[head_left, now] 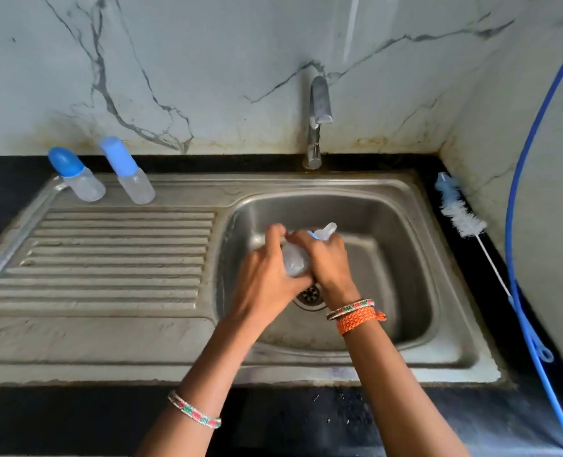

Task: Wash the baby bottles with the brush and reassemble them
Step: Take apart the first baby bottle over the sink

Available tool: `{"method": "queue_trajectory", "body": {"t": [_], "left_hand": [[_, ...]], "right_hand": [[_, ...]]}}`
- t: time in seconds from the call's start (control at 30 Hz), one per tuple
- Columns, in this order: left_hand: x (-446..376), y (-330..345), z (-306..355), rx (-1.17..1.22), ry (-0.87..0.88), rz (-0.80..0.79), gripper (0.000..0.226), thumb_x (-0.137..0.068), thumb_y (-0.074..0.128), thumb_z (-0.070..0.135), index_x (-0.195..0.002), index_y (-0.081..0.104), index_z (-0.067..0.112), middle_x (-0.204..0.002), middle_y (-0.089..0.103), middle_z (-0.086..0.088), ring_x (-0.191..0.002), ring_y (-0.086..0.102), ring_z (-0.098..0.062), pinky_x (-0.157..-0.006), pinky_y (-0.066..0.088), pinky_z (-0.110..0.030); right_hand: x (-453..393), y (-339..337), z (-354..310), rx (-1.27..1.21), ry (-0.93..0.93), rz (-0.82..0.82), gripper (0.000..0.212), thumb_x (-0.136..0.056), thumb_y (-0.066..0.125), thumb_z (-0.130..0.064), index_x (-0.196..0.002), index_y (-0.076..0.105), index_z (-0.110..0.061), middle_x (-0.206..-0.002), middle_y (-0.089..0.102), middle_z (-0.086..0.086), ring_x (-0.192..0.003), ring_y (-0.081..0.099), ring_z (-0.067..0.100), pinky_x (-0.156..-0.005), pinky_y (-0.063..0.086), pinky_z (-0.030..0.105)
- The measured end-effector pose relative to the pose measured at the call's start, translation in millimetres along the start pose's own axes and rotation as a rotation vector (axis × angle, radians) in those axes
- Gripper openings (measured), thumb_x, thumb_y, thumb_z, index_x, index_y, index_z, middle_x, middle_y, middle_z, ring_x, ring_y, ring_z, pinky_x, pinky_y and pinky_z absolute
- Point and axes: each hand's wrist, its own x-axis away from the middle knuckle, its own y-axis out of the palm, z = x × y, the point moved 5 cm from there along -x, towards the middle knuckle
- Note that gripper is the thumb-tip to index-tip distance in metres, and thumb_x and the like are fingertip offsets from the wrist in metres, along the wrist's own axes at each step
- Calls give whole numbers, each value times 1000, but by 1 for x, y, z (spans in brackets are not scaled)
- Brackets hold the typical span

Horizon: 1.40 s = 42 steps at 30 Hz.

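Over the sink basin (389, 258) both hands hold one clear baby bottle (295, 262). My left hand (266, 275) grips the bottle's body from the left. My right hand (328, 265) curls round its upper end, where a clear nipple (326, 229) on a blue ring sticks out past the fingers. Two capped bottles stand at the back of the drainboard: one with a rounded blue cap (77, 179), one with a taller blue cap (128, 171). The bottle brush (459, 216), white and pale blue bristles on a thin wire handle, lies on the black counter to the right of the sink.
A steel tap (318, 120) stands behind the basin with no water running. The ribbed drainboard (108, 258) lies to the left. A blue hose (517, 258) hangs down the right wall. The drain (309, 295) sits below my hands.
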Motion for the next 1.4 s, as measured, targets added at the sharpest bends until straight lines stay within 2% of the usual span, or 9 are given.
{"method": "queue_trajectory", "body": {"t": [0.27,0.4,0.57,0.7,0.93,1.07,1.13,1.27,1.4], "left_hand": [[-14,-55,18,447,57,-88,64,-47,78,41,-100,44,29,-68,69,-1,-61,65,-17,-57,53,-39],[-10,-39,23,1085,-166,-575,87,-45,84,60,-111,51,13,-88,71,-6,-78,69,-27,-64,57,-39],[-10,-16,9,1323,-356,-585,80,-68,52,77,-123,59,20,-113,68,-10,-97,68,-24,-77,57,-43],[-14,5,-13,1493,-450,-512,79,-46,90,45,-114,61,17,-112,67,-8,-96,68,-21,-88,52,-42],[-18,21,-23,1511,-584,-375,79,-53,88,33,-120,56,5,-107,68,-17,-90,70,-24,-69,59,-29],[-14,22,-14,1439,-781,-482,53,-90,47,50,-107,60,1,-87,68,-26,-54,66,-19,-47,55,-20],[-12,26,-17,1405,-800,-496,60,-92,39,54,-111,59,0,-86,68,-23,-59,67,-19,-53,57,-23],[-15,33,-22,1400,-713,-439,60,-78,56,50,-121,56,8,-107,64,-15,-90,64,-20,-78,58,-30],[-16,42,-38,1343,-708,-360,38,-81,60,35,-109,56,11,-84,63,-10,-56,61,-11,-52,53,-19]], "right_hand": [[31,-6,-75,-76,-392,-165,39,-69,70,-16,-46,39,-24,-47,38,-13,-50,38,11,-49,32,28],[45,2,-96,-317,-325,-499,23,-65,66,-18,-55,45,-15,-44,46,0,-35,40,19,-39,31,19],[19,1,-95,-18,-336,-267,29,-66,72,-36,-67,59,-11,-67,66,7,-66,67,24,-63,55,42],[-8,-17,-44,-60,-97,54,27,-67,69,-43,-69,62,-17,-79,69,3,-80,67,22,-78,56,47],[-20,-27,-41,-129,-137,57,27,-65,67,-43,-54,60,-19,-63,65,-1,-65,63,17,-63,50,37],[-20,-32,-48,-154,-337,-23,25,-73,70,-37,-64,55,-19,-68,62,9,-69,65,29,-61,51,41],[-19,-31,-46,-129,-385,-51,27,-72,70,-40,-63,52,-21,-66,60,9,-67,63,26,-60,51,40],[-26,-36,-24,2,-230,169,29,-74,68,-44,-65,60,-17,-67,65,0,-64,64,16,-59,54,37],[-33,-31,-8,-109,-83,109,33,-79,69,-39,-63,55,-13,-58,54,-1,-50,49,15,-47,39,27]]}}
